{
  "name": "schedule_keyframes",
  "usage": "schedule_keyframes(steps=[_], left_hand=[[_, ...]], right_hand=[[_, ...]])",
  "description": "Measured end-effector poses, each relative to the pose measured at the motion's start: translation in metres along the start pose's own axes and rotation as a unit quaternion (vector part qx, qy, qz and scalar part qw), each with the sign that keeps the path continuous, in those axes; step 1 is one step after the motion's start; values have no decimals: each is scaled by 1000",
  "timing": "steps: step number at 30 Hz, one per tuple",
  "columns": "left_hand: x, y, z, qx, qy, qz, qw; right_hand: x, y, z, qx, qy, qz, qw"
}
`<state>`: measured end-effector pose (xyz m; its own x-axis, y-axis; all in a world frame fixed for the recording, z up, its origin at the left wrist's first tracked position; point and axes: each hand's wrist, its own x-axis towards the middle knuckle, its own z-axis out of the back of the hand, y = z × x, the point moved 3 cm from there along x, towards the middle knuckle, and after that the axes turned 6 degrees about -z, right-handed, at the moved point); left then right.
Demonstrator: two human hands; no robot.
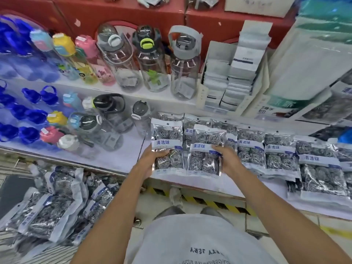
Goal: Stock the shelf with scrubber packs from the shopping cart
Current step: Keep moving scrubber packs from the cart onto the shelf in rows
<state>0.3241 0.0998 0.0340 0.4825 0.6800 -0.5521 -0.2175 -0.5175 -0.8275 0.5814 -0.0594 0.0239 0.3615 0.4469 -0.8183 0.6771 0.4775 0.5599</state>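
Observation:
My left hand (152, 159) grips a scrubber pack (166, 147) by its left edge, holding it upright over the lower shelf (125, 149). My right hand (227, 159) grips a second scrubber pack (206, 149) by its right edge, right beside the first. Both packs are clear bags of steel-wool balls with a white label in blue print. A row of the same packs (278, 151) stands along the shelf to the right, and more stand behind the held ones. The shopping cart (11, 189) at lower left holds a heap of several scrubber packs (57, 206).
Water bottles (150, 60) crowd the upper shelf and the left part of the lower shelf. White boxed goods (228, 73) and large bags (308, 63) stand at the right. A yellow-and-black striped kick edge (209, 201) runs under the shelf, by my feet.

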Motion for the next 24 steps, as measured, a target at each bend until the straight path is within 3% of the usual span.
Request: schedule_keyframes(steps=[6,15,19,24], left_hand=[[62,-15,14,-16,6,41,999],[120,-25,14,57,-9,54,997],[133,-23,17,129,-72,22,989],[135,-25,16,223,-96,-26,970]], right_hand=[[35,29,-27,-15,-37,-11,999],[84,49,-52,-37,-90,-28,995],[98,52,-57,-49,-121,6,991],[108,51,-62,-111,-156,13,981]])
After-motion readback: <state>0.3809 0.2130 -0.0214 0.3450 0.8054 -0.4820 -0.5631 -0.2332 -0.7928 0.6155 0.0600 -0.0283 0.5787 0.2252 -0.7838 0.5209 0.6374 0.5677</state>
